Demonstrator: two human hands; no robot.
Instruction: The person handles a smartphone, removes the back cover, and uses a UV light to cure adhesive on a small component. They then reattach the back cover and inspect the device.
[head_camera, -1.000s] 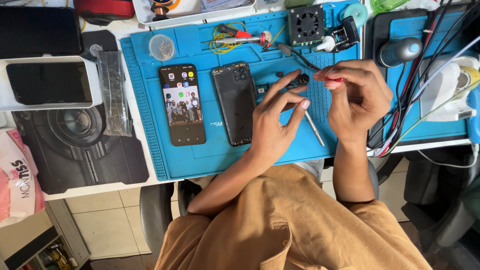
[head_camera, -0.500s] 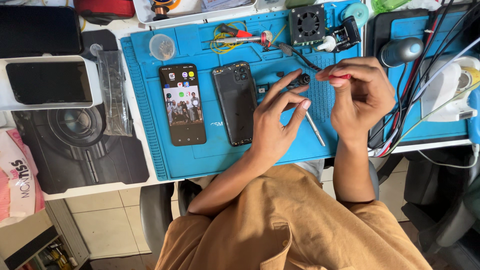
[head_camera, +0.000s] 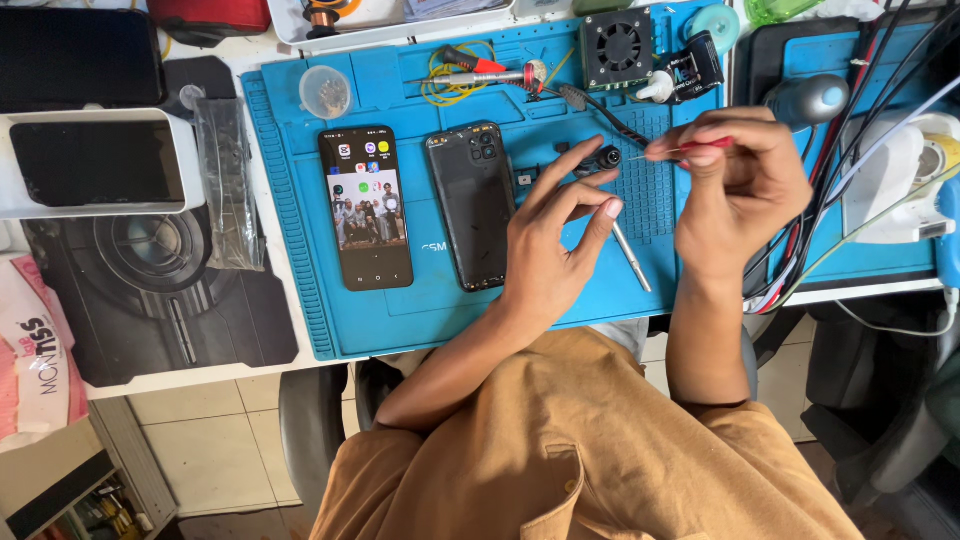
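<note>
Worktop (head_camera: 250, 375): white, under blue repair mat (head_camera: 430, 310).
Dark phone (head_camera: 472, 205): face down, mid-mat.
Lit phone (head_camera: 366, 207): just left of dark phone.
Left hand (head_camera: 553, 250): right of dark phone, fingers spread, released.
Right hand (head_camera: 735, 185): further right, fingers pinching red-handled tool (head_camera: 690, 148).

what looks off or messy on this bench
Nothing is spilled or broken. The dark phone lies face down beside the lit phone on the blue mat. Cables tangle by the right hand, which pinches a red tool; the left hand hovers.
</note>
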